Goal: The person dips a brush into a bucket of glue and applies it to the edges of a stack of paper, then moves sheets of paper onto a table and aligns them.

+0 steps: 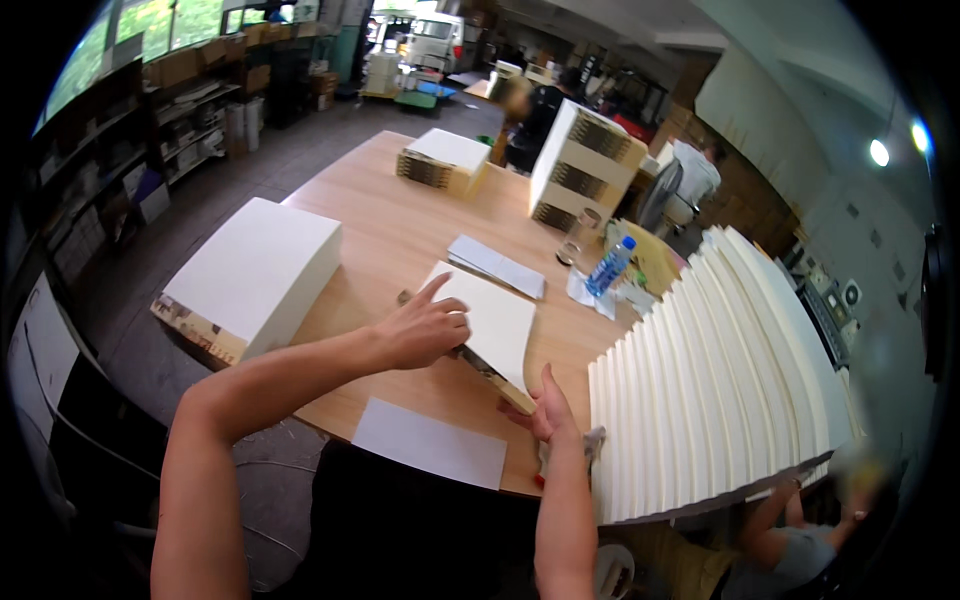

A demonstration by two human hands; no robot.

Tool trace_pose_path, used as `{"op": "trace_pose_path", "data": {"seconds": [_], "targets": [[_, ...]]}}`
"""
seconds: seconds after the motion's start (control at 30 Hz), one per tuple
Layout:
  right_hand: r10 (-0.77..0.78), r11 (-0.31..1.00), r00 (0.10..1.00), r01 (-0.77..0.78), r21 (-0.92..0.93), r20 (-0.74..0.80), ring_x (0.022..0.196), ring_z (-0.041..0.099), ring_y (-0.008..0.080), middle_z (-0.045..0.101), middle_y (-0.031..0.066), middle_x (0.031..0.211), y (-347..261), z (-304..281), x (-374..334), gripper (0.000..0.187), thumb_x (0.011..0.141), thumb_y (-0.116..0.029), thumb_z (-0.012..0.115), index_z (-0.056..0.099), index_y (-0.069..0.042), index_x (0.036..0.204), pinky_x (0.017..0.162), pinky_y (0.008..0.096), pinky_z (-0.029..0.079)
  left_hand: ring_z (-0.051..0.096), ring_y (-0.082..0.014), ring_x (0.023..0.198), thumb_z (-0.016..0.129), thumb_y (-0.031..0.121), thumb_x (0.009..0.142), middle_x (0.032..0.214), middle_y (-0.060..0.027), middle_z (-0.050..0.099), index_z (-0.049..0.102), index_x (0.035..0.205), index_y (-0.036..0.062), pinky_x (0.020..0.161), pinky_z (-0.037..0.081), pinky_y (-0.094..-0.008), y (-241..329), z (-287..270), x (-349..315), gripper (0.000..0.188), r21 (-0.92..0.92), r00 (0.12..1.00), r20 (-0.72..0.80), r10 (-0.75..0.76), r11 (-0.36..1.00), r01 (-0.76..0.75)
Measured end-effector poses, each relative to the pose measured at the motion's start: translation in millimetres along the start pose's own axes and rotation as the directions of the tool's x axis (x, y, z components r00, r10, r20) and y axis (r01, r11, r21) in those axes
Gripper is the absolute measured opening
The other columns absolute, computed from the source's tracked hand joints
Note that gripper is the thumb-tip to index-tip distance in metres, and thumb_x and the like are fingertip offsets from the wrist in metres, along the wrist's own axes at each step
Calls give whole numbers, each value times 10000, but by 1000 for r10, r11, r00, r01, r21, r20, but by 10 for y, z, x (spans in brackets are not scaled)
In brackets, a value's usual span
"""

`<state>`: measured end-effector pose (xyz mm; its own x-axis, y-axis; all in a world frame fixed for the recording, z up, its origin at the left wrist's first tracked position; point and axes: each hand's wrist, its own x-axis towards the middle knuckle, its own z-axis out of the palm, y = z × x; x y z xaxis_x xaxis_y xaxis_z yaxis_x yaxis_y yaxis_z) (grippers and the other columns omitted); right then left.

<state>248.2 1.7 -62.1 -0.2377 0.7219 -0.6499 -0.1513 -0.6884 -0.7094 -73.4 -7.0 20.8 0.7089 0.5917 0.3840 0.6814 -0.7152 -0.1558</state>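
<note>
A thick block of white pages [500, 322], with a dark patterned edge facing me, is tilted over the wooden table in front of me. My right hand [548, 408] holds its near right corner, fingers under it and thumb up beside it. Across its left side reaches my left hand [428, 328], index finger stretched out and the other fingers loosely bent, gripping nothing. Beyond the block lie narrow white sheets [495, 265]. One flat white sheet [430, 442] lies at the table's near edge.
Large page stacks stand at left [250, 265], far side [447, 150] and back right [585, 165]. A tall, leaning stack of white blocks [715, 390] borders my right arm. A blue-capped bottle [610, 266] and a glass [578, 238] stand beyond. Other people are nearby.
</note>
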Motion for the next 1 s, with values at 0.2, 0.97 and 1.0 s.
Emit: {"op": "trace_pose_path", "data": {"seconds": [0.2, 0.97, 1.0], "targets": [[-329, 941, 923, 302, 154, 199, 1149, 678, 294, 678, 164, 1310, 550, 926, 855, 552, 1106, -401, 485, 527, 43, 1430, 973, 427, 567, 501, -177, 1445, 692, 168, 915, 1253, 77, 719, 718, 985, 197, 1323, 138, -634, -235, -1059, -802, 80, 307, 988, -103, 115, 949, -79], [-210, 766, 821, 475, -432, 531, 1026, 726, 220, 722, 133, 1157, 54, 4432, 925, 400, 1037, -267, 690, 615, 59, 1258, 908, 392, 622, 640, -215, 1249, 895, 16, 741, 1407, -56, 649, 636, 1436, 135, 1129, 509, -379, -1141, -844, -4770, 751, -815, 212, -25, -977, 143, 561], [-202, 790, 819, 461, -405, 537, 1009, 727, 223, 716, 141, 1153, 61, 4443, 934, 407, 1032, -253, 692, 604, 76, 1255, 886, 389, 628, 646, -208, 1233, 890, 2, 746, 1395, -50, 653, 630, 1440, 126, 1125, 512, -372, -1161, -827, -4801, 751, -835, 215, -17, -977, 132, 535]]}}
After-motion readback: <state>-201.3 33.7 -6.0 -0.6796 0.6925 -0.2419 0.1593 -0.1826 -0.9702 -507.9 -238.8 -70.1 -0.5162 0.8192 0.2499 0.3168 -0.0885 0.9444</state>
